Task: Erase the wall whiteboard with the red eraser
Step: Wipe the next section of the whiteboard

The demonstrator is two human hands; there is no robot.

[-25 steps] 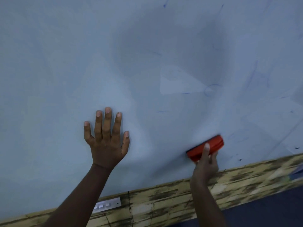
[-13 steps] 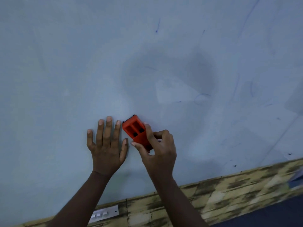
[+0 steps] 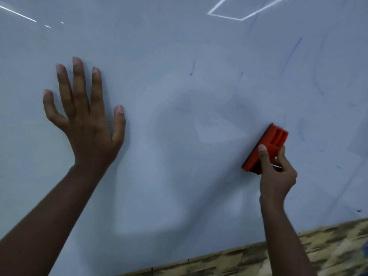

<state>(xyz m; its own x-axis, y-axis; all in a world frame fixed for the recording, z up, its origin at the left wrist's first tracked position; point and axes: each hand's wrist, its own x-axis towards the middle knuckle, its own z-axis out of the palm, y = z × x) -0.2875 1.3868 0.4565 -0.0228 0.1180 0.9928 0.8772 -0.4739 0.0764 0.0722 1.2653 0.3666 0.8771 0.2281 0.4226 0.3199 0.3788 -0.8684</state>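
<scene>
The wall whiteboard [image 3: 179, 46] fills almost the whole view, pale grey-blue with faint smears. My right hand [image 3: 275, 174] grips the red eraser [image 3: 270, 142] at centre right and presses it flat against the board, its long side tilted up to the right. My left hand [image 3: 87, 120] rests flat on the board at left, fingers spread, holding nothing. Thin blue marker strokes [image 3: 292, 52] remain on the upper right of the board, with small dots [image 3: 358, 211] near its lower right edge.
Below the board's slanted lower edge runs a yellow-brown brick-patterned wall strip [image 3: 298, 251]. Ceiling light reflections [image 3: 243, 8] show at the top of the board. My shadow falls across the board's middle.
My right hand has swept the eraser from beside my left hand over to the right of the board. The view has tilted upward, so my left hand sits higher in frame.
</scene>
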